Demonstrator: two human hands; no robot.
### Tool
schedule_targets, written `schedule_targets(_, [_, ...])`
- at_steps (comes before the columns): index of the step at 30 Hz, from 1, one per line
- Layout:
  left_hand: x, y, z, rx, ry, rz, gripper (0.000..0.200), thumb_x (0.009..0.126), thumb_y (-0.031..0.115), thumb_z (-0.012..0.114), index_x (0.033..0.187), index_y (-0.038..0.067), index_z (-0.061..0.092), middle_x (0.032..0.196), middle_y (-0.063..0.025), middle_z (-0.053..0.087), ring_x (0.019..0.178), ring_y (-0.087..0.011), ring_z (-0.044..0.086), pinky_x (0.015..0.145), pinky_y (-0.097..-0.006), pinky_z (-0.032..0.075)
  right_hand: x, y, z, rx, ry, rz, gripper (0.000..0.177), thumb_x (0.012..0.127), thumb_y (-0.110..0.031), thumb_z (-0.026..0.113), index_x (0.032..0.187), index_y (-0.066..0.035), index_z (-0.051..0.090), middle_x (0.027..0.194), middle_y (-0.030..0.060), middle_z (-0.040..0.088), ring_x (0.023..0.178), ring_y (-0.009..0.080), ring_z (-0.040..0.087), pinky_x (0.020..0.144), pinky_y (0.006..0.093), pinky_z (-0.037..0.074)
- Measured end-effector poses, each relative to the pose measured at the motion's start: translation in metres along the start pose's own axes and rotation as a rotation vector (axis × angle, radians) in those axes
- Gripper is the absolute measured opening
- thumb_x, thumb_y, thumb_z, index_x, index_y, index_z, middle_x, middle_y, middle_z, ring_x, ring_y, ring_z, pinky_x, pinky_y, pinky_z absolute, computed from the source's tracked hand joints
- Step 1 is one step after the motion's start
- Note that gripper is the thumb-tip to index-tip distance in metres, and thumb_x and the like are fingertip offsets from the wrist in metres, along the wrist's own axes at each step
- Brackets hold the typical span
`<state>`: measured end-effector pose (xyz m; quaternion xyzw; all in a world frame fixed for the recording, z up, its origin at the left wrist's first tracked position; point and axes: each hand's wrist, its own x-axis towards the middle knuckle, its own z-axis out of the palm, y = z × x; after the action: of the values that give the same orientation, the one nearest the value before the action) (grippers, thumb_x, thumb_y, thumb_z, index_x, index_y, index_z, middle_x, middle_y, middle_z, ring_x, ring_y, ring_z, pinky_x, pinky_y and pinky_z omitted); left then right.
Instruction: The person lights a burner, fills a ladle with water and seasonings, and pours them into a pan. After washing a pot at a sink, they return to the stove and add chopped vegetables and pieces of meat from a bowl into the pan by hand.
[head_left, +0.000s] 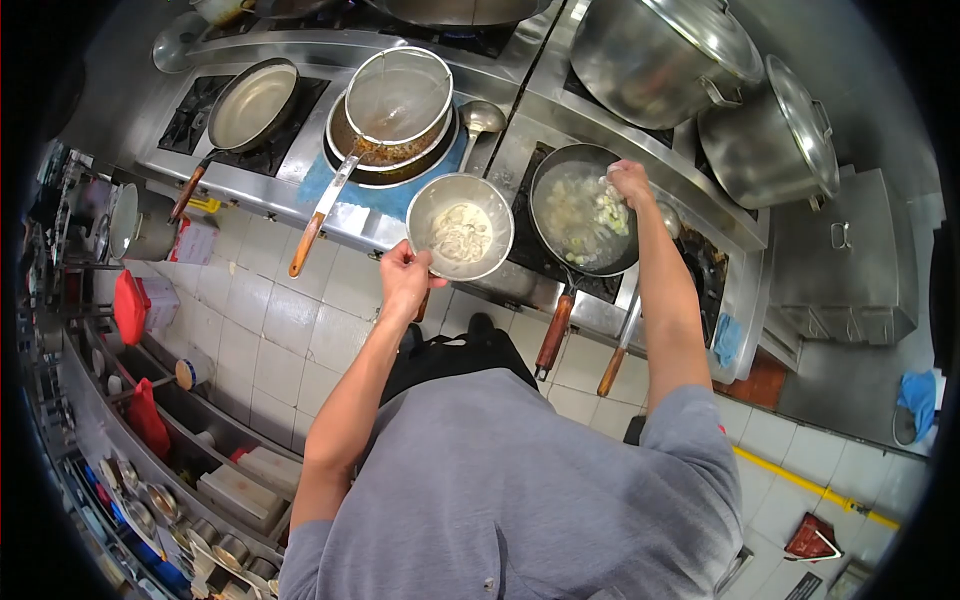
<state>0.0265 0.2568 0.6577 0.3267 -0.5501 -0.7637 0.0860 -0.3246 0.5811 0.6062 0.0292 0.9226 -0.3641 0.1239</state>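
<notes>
Pinched on its near rim by my left hand (407, 279), a metal bowl (420, 212) is held at the stove's front edge, with pale, wet pieces of food in it. My right hand (629, 184) is closed over the upper right rim of a dark pan (545, 240). Something pale shows at its fingertips, too small to make out. Chopped pale and green pieces (590, 215) lie in cloudy, steaming liquid inside the pan. The pan's wooden handle (554, 335) points toward me, and neither hand is on it.
Left of the bowl, a strainer (400, 95) rests over a pot on a blue cloth (380, 203). An empty frying pan (252, 105) sits further left. A ladle (482, 118) lies behind the bowl. Large lidded pots (650, 60) stand at the back right. Another wooden handle (612, 372) juts out at right.
</notes>
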Motion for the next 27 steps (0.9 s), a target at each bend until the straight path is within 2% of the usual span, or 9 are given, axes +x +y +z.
schedule_targets(5, [0.001, -0.005, -0.008, 0.002, -0.026, 0.013, 0.008, 0.085, -0.003, 0.053, 0.078, -0.003, 0.054, 0.070, -0.0052, 0.056, 0.053, -0.0120, 0.060, 0.046, -0.0243, 0.057, -0.028, -0.003, -0.022, -0.186, 0.069, 0.015, 0.023, 0.071, -0.012, 0.064, 0.092, -0.007, 0.072, 0.082, 0.0171, 0.070, 0.082, 0.0311, 0.069, 0.072, 0.0391, 0.051])
schedule_targets(8, [0.000, -0.004, -0.009, -0.012, -0.027, -0.001, 0.008, 0.085, -0.003, 0.052, 0.078, -0.003, 0.054, 0.070, -0.0049, 0.056, 0.052, -0.0117, 0.060, 0.046, -0.0241, 0.057, -0.034, 0.019, -0.028, -0.295, 0.076, -0.160, 0.023, 0.069, -0.011, 0.064, 0.091, -0.007, 0.072, 0.083, 0.0188, 0.070, 0.086, 0.0338, 0.069, 0.075, 0.0411, 0.051])
schedule_targets(11, [0.002, -0.007, -0.012, 0.020, -0.031, -0.013, 0.008, 0.085, -0.004, 0.052, 0.078, -0.003, 0.054, 0.070, -0.0048, 0.056, 0.052, -0.0119, 0.060, 0.046, -0.0242, 0.057, -0.041, 0.037, -0.029, -0.302, 0.064, -0.203, 0.023, 0.068, -0.010, 0.064, 0.089, -0.005, 0.072, 0.083, 0.0198, 0.070, 0.083, 0.0329, 0.070, 0.071, 0.0408, 0.053])
schedule_targets(14, [-0.001, -0.005, -0.011, 0.034, -0.033, -0.019, 0.008, 0.085, -0.004, 0.052, 0.078, -0.002, 0.054, 0.069, -0.0047, 0.056, 0.052, -0.0125, 0.060, 0.046, -0.0247, 0.057, -0.060, 0.025, -0.031, -0.224, -0.001, -0.063, 0.027, 0.068, -0.003, 0.069, 0.095, -0.004, 0.070, 0.077, 0.0139, 0.067, 0.076, 0.0218, 0.068, 0.054, 0.0360, 0.053])
schedule_targets(17, [0.001, -0.007, -0.011, 0.040, -0.044, -0.024, 0.007, 0.085, -0.003, 0.052, 0.078, -0.003, 0.055, 0.069, -0.0047, 0.055, 0.053, -0.0128, 0.061, 0.046, -0.0250, 0.056, -0.060, 0.029, -0.021, -0.011, 0.005, -0.010, 0.027, 0.070, 0.001, 0.070, 0.097, -0.003, 0.069, 0.078, 0.0108, 0.066, 0.071, 0.0194, 0.066, 0.052, 0.0333, 0.054])
schedule_targets(20, [-0.002, -0.002, -0.007, 0.044, -0.050, -0.028, 0.006, 0.084, -0.003, 0.053, 0.079, -0.004, 0.056, 0.069, -0.0046, 0.055, 0.053, -0.0129, 0.061, 0.046, -0.0249, 0.056, -0.067, 0.019, -0.012, 0.093, 0.019, -0.067, 0.025, 0.072, -0.002, 0.065, 0.097, -0.002, 0.068, 0.074, 0.0122, 0.066, 0.065, 0.0224, 0.068, 0.053, 0.0361, 0.054])
schedule_targets(23, [-0.001, -0.004, -0.006, 0.052, -0.066, -0.037, 0.006, 0.085, -0.002, 0.052, 0.080, -0.004, 0.056, 0.069, -0.0047, 0.055, 0.054, -0.0130, 0.061, 0.047, -0.0249, 0.056, -0.064, 0.013, 0.000, 0.113, 0.057, -0.079, 0.025, 0.073, -0.005, 0.068, 0.098, -0.003, 0.068, 0.081, 0.0140, 0.068, 0.067, 0.0226, 0.069, 0.056, 0.0355, 0.055])
schedule_targets(26, [-0.002, -0.004, -0.007, 0.065, -0.070, -0.035, 0.007, 0.085, -0.002, 0.053, 0.079, -0.004, 0.056, 0.069, -0.0046, 0.055, 0.054, -0.0130, 0.061, 0.047, -0.0251, 0.057, -0.047, 0.022, 0.010, 0.143, 0.002, -0.045, 0.027, 0.073, -0.008, 0.070, 0.100, -0.004, 0.069, 0.086, 0.0151, 0.070, 0.073, 0.0222, 0.069, 0.062, 0.0350, 0.056])
schedule_targets(27, [-0.002, -0.004, -0.007, 0.067, -0.069, -0.034, 0.007, 0.085, -0.002, 0.053, 0.079, -0.003, 0.056, 0.069, -0.0047, 0.055, 0.054, -0.0131, 0.061, 0.047, -0.0251, 0.057, -0.045, 0.023, 0.011, 0.143, 0.000, -0.051, 0.026, 0.075, -0.007, 0.070, 0.100, -0.004, 0.068, 0.086, 0.0135, 0.069, 0.073, 0.0211, 0.068, 0.061, 0.0348, 0.055])
